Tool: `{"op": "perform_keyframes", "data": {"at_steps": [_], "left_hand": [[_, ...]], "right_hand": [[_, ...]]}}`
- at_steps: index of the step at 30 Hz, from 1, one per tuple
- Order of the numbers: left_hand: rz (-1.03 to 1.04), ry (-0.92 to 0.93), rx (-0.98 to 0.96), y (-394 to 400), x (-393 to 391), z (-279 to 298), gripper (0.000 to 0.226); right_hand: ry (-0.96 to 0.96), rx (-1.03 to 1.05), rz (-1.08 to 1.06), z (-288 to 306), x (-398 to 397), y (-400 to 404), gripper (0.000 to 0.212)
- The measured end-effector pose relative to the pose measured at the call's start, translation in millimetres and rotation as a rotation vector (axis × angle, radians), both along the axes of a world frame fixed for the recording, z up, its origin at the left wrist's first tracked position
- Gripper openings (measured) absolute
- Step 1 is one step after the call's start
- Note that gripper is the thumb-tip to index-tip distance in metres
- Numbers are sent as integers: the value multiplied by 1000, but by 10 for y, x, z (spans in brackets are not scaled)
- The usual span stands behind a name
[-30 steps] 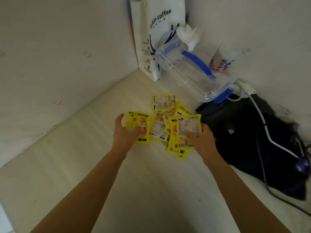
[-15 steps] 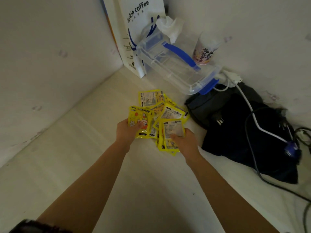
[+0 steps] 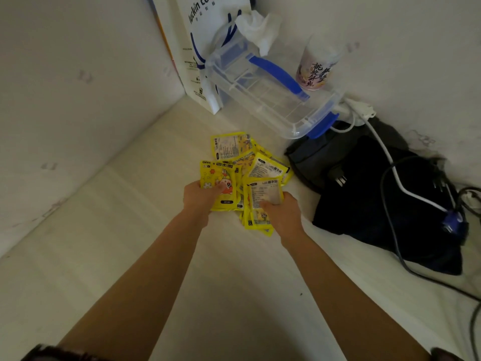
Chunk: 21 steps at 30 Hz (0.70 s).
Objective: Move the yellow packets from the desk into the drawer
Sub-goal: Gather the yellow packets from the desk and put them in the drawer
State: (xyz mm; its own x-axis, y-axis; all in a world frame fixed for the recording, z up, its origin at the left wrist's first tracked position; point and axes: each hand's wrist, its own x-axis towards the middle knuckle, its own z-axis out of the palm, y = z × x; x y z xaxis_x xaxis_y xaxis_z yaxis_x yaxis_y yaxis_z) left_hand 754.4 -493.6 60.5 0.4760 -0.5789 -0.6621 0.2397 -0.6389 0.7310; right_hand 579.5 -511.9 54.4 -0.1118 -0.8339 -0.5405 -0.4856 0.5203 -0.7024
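Two bare forearms reach forward over a pale, smooth desk [image 3: 109,256] set into a white-walled corner. The left hand [image 3: 199,198] curls around the lower edge of one yellow packet [image 3: 220,183], thumb pressed flat on its printed cartoon face, fingers hidden underneath. The right hand [image 3: 282,213] pinches another packet [image 3: 264,194], thumb on its pale label panel, the other fingers tucked behind it. Both packets are flat, glossy, rectangular foil sachets with crimped edges.

Between and beyond the hands lies a loose pile of yellow packets [image 3: 242,155], overlapping at different angles on the desk, some face up with bright artwork, others showing white text panels. A few more peek out beneath the right hand.

Farther back, a clear plastic box [image 3: 263,92] with blue clips and a blue handle rests tilted, one end propped on dark cloth. A crumpled white tissue [image 3: 257,27] sits at its far end. A white paper coffee bag [image 3: 205,48] with blue lettering stands upright against the corner wall behind it. A printed plastic cup [image 3: 316,69] stands near the right wall.

To the right, soft black fabric [image 3: 377,204] lies bunched, with a white cable [image 3: 387,157] and dark cables [image 3: 400,256] trailing over it.
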Motion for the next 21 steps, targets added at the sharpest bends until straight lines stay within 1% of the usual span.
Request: {"op": "perform_keyframes", "data": {"at_steps": [3,8,11,14,18,21], "left_hand": [[-7,31,-38,51,-48,9,13],[-6,-35,-33,217,-39,19,7],[39,-34,-55,384,-18,63,6],[58,-40,-46,597,3,75,5],[92,1,-39,866,-39,56,5],[127,35,-46,1030,-100,47,2]], "right_hand": [[-11,-2,3,36,4,13,36],[-42,7,-10,48,-40,55,35],[-55,11,-2,71,-109,124,35],[-117,22,-23,97,-178,205,35],[-188,42,-46,90,-214,303,37],[-215,63,-11,75,-201,365,41]]}}
